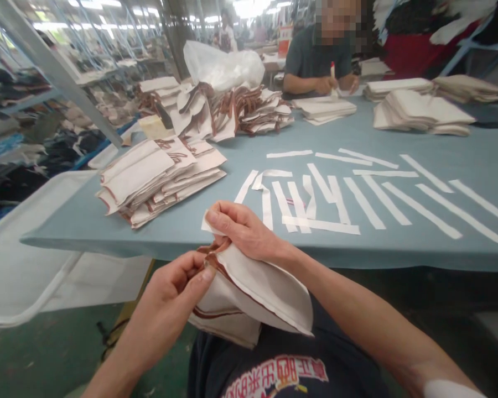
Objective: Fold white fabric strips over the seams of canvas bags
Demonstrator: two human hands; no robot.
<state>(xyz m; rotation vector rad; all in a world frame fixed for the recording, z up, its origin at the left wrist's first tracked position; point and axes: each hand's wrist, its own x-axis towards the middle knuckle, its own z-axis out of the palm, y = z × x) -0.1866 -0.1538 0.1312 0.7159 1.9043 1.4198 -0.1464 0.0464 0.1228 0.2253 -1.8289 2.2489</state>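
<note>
Left fingers (200, 283) pinch cloth (269, 287), right fingers (219, 223) apparently a white strip (206, 224); piece looks unfinished, loose strips (364, 203) lie unused at two o'clock.

Across from you: co-worker (296, 63) in a dark grey top, gripping a red-tipped marker (332, 73) over the far edge of the blue-green table (87, 240). Behind, to your right, deep red cloth (410, 55). A crumpled translucent plastic bag (224, 66) sits up at back left. Nearer your left: slanting metal pole (53, 72), white-rimmed panel (20, 221), green floor (12, 354) below. Overhead, bright ceiling lights (251, 8); background blurred.
</note>
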